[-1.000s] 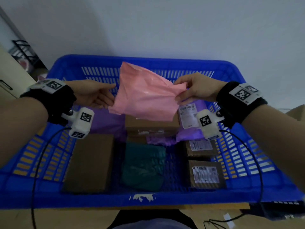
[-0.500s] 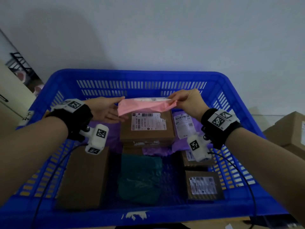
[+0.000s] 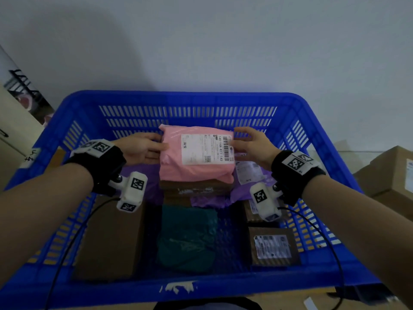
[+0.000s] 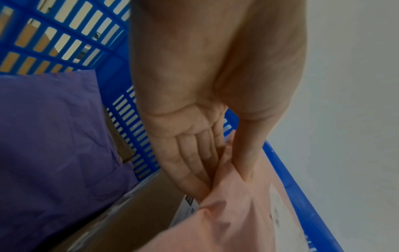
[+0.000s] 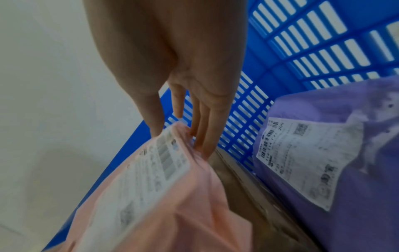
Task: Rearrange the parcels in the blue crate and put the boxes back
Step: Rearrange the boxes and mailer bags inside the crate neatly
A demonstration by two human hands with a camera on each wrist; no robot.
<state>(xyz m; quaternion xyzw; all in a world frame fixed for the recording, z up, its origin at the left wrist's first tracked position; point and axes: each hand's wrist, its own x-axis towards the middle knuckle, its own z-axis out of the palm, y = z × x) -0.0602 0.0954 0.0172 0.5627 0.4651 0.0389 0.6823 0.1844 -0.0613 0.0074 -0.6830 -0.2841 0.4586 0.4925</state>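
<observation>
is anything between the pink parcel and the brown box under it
Only fingers: left hand and right hand pinch the pink parcel at its sides, fingers beneath it, above the brown box. Nothing else shows.

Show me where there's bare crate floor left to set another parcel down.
Widest bare floor: the strip between the teal parcel and the small labelled boxes on the right. A narrower gap runs between the teal parcel and the big brown box. The back is crowded: pink parcel on a taped box, purple parcels either side.
</observation>
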